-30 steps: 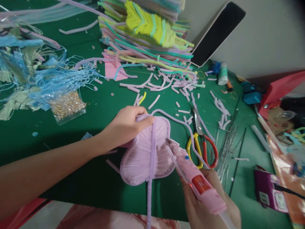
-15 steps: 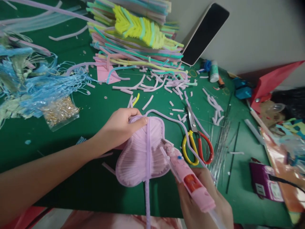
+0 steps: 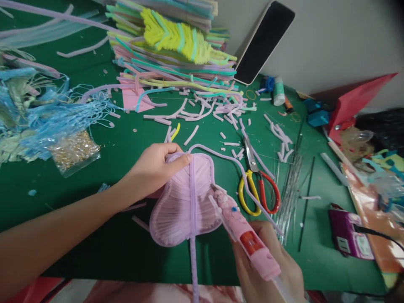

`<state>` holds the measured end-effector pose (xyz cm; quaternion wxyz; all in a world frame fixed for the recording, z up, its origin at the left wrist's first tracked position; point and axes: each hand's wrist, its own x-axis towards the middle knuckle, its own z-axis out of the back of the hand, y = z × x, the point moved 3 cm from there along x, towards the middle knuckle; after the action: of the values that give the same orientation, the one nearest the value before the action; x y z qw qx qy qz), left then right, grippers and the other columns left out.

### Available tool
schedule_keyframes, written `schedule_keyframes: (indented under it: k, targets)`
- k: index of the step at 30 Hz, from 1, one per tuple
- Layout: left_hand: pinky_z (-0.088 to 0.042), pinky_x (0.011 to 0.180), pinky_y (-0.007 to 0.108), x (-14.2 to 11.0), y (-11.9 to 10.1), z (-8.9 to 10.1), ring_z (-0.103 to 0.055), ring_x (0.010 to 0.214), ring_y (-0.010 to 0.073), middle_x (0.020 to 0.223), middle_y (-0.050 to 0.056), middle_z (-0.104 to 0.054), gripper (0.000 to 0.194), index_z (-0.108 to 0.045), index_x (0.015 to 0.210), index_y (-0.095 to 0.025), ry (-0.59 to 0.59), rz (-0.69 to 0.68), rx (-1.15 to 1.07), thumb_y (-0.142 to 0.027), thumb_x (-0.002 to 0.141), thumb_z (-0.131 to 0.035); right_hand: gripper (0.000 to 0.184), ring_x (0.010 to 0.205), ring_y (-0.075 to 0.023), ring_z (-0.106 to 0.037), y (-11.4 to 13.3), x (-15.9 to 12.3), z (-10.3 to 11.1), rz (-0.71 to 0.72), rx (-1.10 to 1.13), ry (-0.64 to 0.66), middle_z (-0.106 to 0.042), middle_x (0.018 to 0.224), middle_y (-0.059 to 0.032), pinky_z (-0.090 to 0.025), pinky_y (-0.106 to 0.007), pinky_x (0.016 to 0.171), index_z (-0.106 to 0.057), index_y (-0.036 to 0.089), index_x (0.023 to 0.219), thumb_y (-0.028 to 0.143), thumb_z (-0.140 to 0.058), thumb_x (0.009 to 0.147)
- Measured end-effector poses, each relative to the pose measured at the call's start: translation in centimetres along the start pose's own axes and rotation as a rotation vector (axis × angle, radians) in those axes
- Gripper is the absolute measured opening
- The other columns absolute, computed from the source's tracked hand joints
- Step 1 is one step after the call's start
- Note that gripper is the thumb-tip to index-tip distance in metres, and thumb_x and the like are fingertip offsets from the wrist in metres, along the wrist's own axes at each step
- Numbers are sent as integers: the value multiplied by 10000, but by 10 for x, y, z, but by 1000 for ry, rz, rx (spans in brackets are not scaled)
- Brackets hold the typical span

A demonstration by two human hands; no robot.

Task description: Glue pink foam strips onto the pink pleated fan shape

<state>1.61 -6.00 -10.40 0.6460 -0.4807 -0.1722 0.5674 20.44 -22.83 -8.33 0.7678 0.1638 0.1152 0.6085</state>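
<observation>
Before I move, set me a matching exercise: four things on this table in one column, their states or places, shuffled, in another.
Things
1. glue gun
2. scissors
3. phone
4. plastic bag

States or places
A. tilted, dark screen showing
B. held in the right hand
C. clear, with small gold pieces inside
D. one handle yellow, the other red

Pairs: 1-B, 2-D, 3-A, 4-C

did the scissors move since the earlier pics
No. The scissors lie in the same place beside the lavender scraps on the green table; only the view shifted.
</observation>
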Motion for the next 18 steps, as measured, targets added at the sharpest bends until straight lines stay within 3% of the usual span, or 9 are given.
schedule_keyframes:
  k: [9, 14, 18]
  targets:
    - [-315, 540, 252, -1, -2, 1, -440, 535, 108, 553, -54, -487, 311, -600, 658, -175, -10, 9, -16, -443, 815, -572, 130, 415, -144, -481, 3, -2, 4, 19, 11, 13, -509, 565, 15, -382, -240, 393, -517, 260, 797, 315, -409, 845]
    - [-323, 549, 252, -1, -3, 0, -454, 548, 112, 567, -49, -509, 305, -595, 658, -174, -13, 13, -6, -432, 818, -567, 184, 433, -141, -528, -1, 0, 1, 8, -16, -3, -517, 568, 10, -386, -225, 390, -509, 264, 761, 318, -371, 870]
    - [-332, 562, 252, -2, -4, 1, -479, 579, 123, 588, -43, -532, 303, -605, 668, -178, -13, 19, 1, -440, 815, -565, 116, 442, -149, -533, -4, -6, 3, 21, -44, -11, -531, 584, 8, -397, -235, 393, -477, 264, 765, 328, -421, 844]
